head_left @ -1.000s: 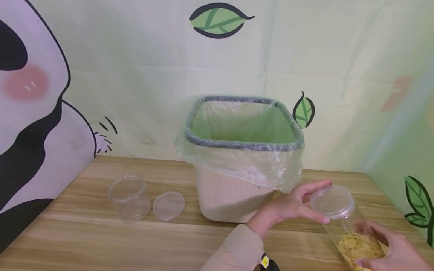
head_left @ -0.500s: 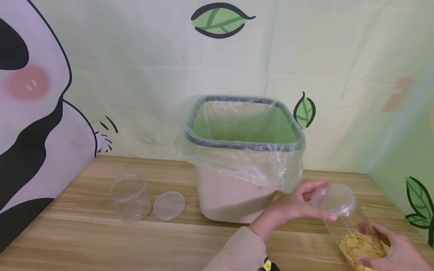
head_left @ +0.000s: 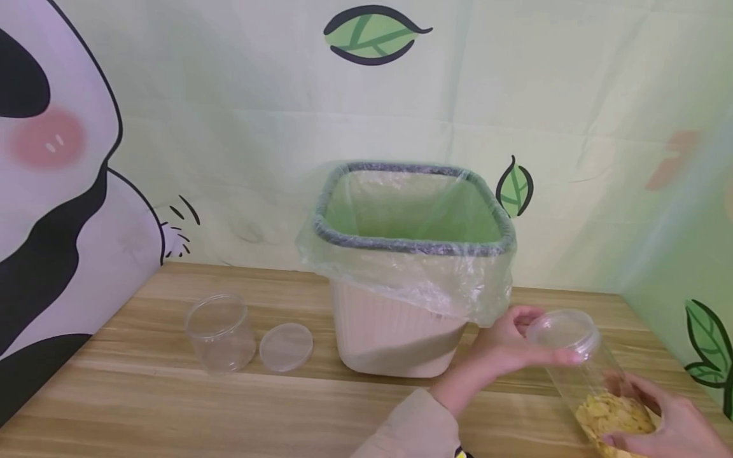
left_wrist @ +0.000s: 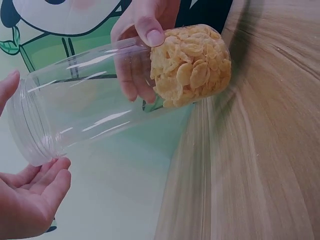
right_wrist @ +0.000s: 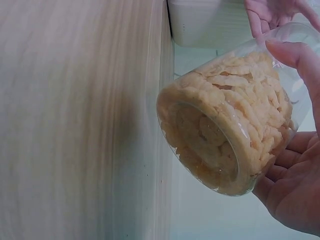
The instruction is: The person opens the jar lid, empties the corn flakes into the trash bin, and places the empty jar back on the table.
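Our right hand (head_left: pixel 667 416) grips the clear jar (head_left: pixel 586 381) low, around its yellow flakes (head_left: pixel 609 412); our left hand (head_left: pixel 506 346) holds the lid (head_left: pixel 561 326) between thumb and fingers, the jar tilted between both. We judge we are working at that lid; the next move calls for a steady lower grip. We can read no brand, label or writing.

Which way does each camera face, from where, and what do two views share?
Head: worn on the head, faces forward and down at the bag-lined waste bin and wood-grain table; left grip, right grip and left sleeve show.
Left wrist: worn there, looks along the clear jar to its cornflakes; left grip at left, right grip at top.
Right wrist: worn there, looks at the jar's base; right grip at right, left grip top right.
Head and left wrist share jar, cornflakes, table, both grips.
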`<control>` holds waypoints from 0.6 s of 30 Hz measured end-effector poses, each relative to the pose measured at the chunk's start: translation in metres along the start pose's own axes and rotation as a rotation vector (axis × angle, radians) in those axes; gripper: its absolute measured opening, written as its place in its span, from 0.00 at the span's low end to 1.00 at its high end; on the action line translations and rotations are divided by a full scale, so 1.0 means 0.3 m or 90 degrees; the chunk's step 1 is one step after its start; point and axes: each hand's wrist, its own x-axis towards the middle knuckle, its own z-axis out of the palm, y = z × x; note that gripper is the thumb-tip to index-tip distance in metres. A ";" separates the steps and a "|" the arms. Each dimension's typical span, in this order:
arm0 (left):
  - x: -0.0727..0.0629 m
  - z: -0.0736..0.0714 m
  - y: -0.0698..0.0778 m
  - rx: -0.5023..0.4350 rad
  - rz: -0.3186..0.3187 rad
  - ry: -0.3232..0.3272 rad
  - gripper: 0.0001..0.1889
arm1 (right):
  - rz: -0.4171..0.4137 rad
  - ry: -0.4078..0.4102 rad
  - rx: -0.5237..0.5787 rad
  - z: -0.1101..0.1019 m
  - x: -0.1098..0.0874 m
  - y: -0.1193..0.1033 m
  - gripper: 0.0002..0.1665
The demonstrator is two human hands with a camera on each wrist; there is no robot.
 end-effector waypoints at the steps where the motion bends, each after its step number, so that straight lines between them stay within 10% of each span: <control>1: -0.001 0.003 0.003 0.007 -0.005 0.011 0.30 | -0.002 0.001 -0.002 0.000 0.001 0.002 0.62; 10: -0.004 0.015 0.011 0.034 -0.020 0.042 0.29 | -0.019 0.018 -0.008 0.001 -0.009 -0.001 0.60; 18: -0.005 -0.012 0.003 0.033 0.062 -0.043 0.40 | -0.013 0.023 0.006 0.006 -0.009 0.006 0.62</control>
